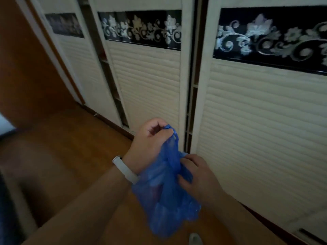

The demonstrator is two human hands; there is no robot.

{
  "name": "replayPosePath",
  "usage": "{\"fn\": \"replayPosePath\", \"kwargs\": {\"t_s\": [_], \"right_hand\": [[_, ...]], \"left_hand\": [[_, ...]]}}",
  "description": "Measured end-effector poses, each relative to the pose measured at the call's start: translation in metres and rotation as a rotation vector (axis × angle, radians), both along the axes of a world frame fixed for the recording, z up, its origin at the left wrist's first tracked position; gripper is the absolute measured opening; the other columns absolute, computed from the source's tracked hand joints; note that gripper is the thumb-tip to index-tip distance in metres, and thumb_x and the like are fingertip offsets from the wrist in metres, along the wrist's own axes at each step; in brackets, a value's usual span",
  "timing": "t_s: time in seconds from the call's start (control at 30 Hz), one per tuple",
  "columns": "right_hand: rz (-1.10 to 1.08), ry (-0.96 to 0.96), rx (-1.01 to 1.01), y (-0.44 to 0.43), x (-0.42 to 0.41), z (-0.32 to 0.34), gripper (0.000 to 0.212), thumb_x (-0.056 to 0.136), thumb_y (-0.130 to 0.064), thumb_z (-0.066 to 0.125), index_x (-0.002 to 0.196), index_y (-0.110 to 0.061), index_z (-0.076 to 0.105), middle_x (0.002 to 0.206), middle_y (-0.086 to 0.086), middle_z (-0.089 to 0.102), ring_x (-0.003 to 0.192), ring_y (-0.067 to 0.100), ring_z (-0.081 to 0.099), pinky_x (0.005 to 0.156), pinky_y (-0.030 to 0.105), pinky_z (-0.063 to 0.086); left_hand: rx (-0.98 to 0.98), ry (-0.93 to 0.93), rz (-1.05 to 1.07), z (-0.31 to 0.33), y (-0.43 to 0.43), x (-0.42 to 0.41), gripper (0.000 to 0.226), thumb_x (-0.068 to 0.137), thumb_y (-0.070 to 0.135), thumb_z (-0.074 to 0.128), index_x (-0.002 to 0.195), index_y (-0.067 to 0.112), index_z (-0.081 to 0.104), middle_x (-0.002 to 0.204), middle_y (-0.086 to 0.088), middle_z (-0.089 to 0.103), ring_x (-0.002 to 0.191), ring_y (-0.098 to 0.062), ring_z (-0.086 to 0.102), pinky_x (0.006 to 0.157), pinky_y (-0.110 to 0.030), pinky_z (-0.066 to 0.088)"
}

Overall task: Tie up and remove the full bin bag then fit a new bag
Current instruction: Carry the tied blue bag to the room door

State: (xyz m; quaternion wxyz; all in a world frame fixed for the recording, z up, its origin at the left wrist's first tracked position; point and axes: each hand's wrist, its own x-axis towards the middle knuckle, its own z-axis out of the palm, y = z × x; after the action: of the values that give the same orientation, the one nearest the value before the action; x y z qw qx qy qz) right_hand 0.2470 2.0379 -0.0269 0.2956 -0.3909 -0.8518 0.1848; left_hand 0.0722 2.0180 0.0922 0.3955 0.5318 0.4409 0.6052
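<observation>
Two hands: left hand [152,138] pinches the blue bin bag [164,195] top; right hand [198,172] grips its side.
Bag: hanging above wooden floor [70,156], beside wardrobe doors [256,121].
Contents: unclear.

One blue bag [164,191], two hands, perhaps three wardrobe doors [148,82].

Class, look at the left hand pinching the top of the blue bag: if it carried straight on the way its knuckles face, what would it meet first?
Probably the cream slatted wardrobe door ahead of the left hand; nothing else shows in that line, though depth is unclear.
</observation>
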Motion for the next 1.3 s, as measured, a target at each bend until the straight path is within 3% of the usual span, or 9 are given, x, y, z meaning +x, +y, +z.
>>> {"fn": "replayPosePath", "kwargs": {"t_s": [0.13, 0.2, 0.3, 0.53, 0.77, 0.93, 1.03, 1.2, 1.3], "right_hand": [[0.143, 0.003, -0.002, 0.077, -0.021, 0.005, 0.040, 0.086, -0.044, 0.056, 0.120, -0.022, 0.056, 0.119, -0.002, 0.053, 0.108, 0.013, 0.049, 0.091, 0.030, 0.048], [0.221, 0.006, 0.005, 0.114, -0.031, 0.009, 0.039, 0.088, -0.043, 0.055, 0.120, -0.020, 0.056, 0.119, -0.001, 0.053, 0.108, 0.014, 0.048, 0.095, 0.023, 0.041], [0.307, -0.004, 0.003, 0.155, -0.054, 0.017, 0.042, 0.088, -0.044, 0.052, 0.120, -0.017, 0.057, 0.121, 0.000, 0.050, 0.110, 0.014, 0.047, 0.097, 0.016, 0.030], [0.436, 0.027, 0.000, 0.195, -0.131, 0.027, 0.044, 0.084, -0.042, 0.053, 0.116, -0.013, 0.062, 0.119, 0.007, 0.056, 0.107, 0.022, 0.053, 0.090, 0.037, 0.049], [0.477, -0.017, 0.009, 0.212, -0.235, 0.023, 0.038, 0.081, -0.039, 0.060, 0.112, -0.017, 0.062, 0.116, 0.002, 0.056, 0.103, 0.014, 0.051, 0.083, 0.026, 0.047], [0.461, -0.057, 0.030, 0.222, -0.328, 0.019, 0.035, 0.081, -0.035, 0.064, 0.112, -0.018, 0.062, 0.114, -0.001, 0.056, 0.100, 0.002, 0.044, 0.082, 0.010, 0.033], [0.468, -0.064, 0.038, 0.222, -0.391, 0.024, 0.035, 0.080, -0.034, 0.064, 0.111, -0.018, 0.062, 0.112, -0.001, 0.056, 0.099, 0.006, 0.048, 0.082, 0.012, 0.034], [0.488, -0.031, 0.083, 0.217, -0.479, 0.032, 0.035, 0.081, -0.039, 0.060, 0.111, -0.020, 0.060, 0.112, -0.002, 0.056, 0.100, 0.002, 0.041, 0.083, 0.014, 0.033], [0.538, -0.043, 0.102, 0.219, -0.525, 0.034, 0.036, 0.082, -0.041, 0.058, 0.112, -0.021, 0.059, 0.112, -0.002, 0.055, 0.102, 0.006, 0.046, 0.085, 0.011, 0.031]], "left_hand": [[-0.029, -0.008, 0.146, 0.014, 0.052, -0.019, 0.005, 0.079, 0.007, 0.060, 0.076, 0.012, 0.060, 0.072, -0.012, 0.064, 0.068, -0.026, 0.059, 0.065, -0.036, 0.049], [-0.020, 0.020, 0.244, 0.022, 0.073, -0.031, 0.008, 0.079, 0.010, 0.061, 0.074, 0.016, 0.062, 0.074, -0.016, 0.059, 0.069, -0.029, 0.054, 0.066, -0.041, 0.045], [0.006, 0.077, 0.331, 0.029, 0.094, -0.047, 0.006, 0.082, 0.009, 0.060, 0.077, 0.011, 0.060, 0.073, -0.014, 0.059, 0.067, -0.026, 0.053, 0.064, -0.038, 0.045], [0.014, 0.092, 0.507, 0.025, 0.110, -0.114, 0.018, 0.083, 0.010, 0.062, 0.072, 0.024, 0.066, 0.072, -0.006, 0.064, 0.068, -0.021, 0.059, 0.064, -0.031, 0.050], [0.039, 0.051, 0.573, -0.001, 0.110, -0.219, 0.011, 0.081, 0.018, 0.063, 0.074, 0.026, 0.066, 0.069, 0.006, 0.066, 0.062, -0.004, 0.059, 0.059, -0.016, 0.047], [0.034, 0.033, 0.572, -0.012, 0.114, -0.321, 0.016, 0.083, 0.014, 0.063, 0.074, 0.027, 0.066, 0.073, 0.001, 0.067, 0.068, -0.013, 0.061, 0.063, -0.022, 0.050], [0.068, 0.017, 0.570, -0.004, 0.110, -0.380, 0.026, 0.085, 0.005, 0.059, 0.072, 0.026, 0.066, 0.066, 0.010, 0.064, 0.058, 0.001, 0.056, 0.055, -0.012, 0.045], [0.075, 0.015, 0.612, 0.007, 0.104, -0.466, 0.022, 0.083, 0.010, 0.060, 0.070, 0.026, 0.066, 0.069, 0.004, 0.063, 0.064, -0.009, 0.058, 0.061, -0.020, 0.048], [0.107, 0.033, 0.612, 0.009, 0.099, -0.505, 0.025, 0.085, 0.007, 0.059, 0.071, 0.027, 0.065, 0.065, 0.009, 0.062, 0.057, 0.000, 0.055, 0.055, -0.013, 0.045]]}}
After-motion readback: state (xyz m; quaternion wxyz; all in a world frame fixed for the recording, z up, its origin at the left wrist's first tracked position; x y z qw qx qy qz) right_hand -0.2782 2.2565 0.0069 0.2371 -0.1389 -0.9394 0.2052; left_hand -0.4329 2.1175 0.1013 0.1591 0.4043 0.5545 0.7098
